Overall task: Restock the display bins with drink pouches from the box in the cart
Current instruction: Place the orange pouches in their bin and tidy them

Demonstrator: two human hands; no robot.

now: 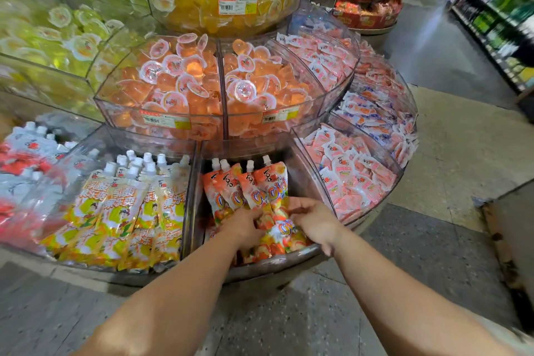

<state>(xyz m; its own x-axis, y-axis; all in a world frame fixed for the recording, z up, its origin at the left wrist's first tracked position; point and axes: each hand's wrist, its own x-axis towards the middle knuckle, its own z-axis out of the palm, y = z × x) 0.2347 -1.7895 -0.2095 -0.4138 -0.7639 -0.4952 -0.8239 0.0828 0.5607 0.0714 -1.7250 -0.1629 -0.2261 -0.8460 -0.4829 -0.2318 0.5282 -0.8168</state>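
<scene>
Where hands [277, 225] reach, pouch-filled bin [313, 182]

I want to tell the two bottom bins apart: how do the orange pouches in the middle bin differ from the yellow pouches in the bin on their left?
The orange pouches fill only part of their bin; the yellow pouches pack theirs fully. The orange ones show big round lettering, the yellow ones a cartoon figure and block characters. Both hands, the left hand and the right hand, are among the orange ones; nobody touches the yellow ones. Both kinds have white spout caps.
</scene>
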